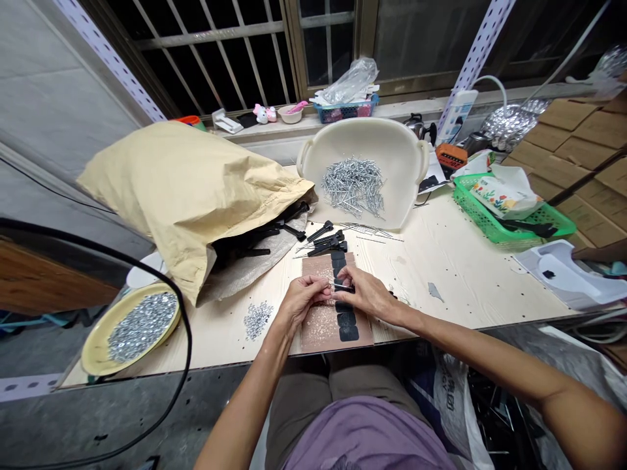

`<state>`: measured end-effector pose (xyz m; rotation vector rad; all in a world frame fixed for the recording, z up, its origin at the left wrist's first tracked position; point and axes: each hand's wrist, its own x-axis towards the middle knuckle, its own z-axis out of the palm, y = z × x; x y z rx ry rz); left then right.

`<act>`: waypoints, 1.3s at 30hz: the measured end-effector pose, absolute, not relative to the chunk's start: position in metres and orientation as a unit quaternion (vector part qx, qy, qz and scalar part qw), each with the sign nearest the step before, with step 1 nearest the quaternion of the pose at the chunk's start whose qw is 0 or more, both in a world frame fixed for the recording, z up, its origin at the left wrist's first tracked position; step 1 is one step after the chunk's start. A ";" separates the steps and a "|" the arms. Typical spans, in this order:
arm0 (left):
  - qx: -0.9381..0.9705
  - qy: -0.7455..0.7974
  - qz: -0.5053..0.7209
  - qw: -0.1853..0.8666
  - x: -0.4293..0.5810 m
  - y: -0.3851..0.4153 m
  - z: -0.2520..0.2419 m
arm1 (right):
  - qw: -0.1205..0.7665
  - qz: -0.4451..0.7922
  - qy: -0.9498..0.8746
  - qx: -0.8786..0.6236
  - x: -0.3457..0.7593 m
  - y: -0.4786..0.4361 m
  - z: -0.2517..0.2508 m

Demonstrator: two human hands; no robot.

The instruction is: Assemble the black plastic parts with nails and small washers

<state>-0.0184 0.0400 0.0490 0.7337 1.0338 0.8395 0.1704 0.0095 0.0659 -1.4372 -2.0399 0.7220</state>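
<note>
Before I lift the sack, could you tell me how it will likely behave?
The sack will probably sag and fold, since its side looks thin and creased. Black parts lie at its open mouth, so they may slide out if it tips.

Shiny metal pins (353, 186) are seen in a smooth plastic tub (402, 173). The upper-left sack (191, 176) is made of matt, creased paper; the lower-centre board (317, 331) is roughly flaked.
</note>
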 end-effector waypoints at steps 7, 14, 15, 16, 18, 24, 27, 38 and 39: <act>0.326 0.463 0.398 0.722 -0.022 0.041 0.047 | 0.182 0.012 -0.814 -0.552 0.170 -0.001 0.065; 0.336 0.456 0.400 0.721 -0.020 0.039 0.051 | 0.237 0.226 -0.776 -0.540 0.172 0.009 0.060; 0.338 0.457 0.398 0.721 -0.020 0.040 0.051 | 0.240 0.262 -0.768 -0.533 0.172 0.010 0.060; 0.340 0.459 0.398 0.718 -0.020 0.040 0.051 | 0.243 0.271 -0.765 -0.531 0.172 0.010 0.060; 0.347 0.464 0.403 0.708 -0.019 0.039 0.051 | 0.243 0.211 -0.771 -0.549 0.171 0.008 0.061; 0.359 0.475 0.417 0.686 -0.015 0.037 0.048 | 0.216 0.120 -0.785 -0.568 0.168 0.003 0.063; 0.350 0.469 0.412 0.699 -0.015 0.037 0.047 | 0.241 0.315 -0.731 -0.555 0.168 0.010 0.057; 0.341 0.480 0.418 0.691 -0.014 0.037 0.046 | 0.208 0.200 -0.772 -0.566 0.166 0.006 0.064; 0.334 0.478 0.421 0.695 -0.014 0.035 0.046 | 0.195 0.134 -0.788 -0.568 0.164 0.004 0.065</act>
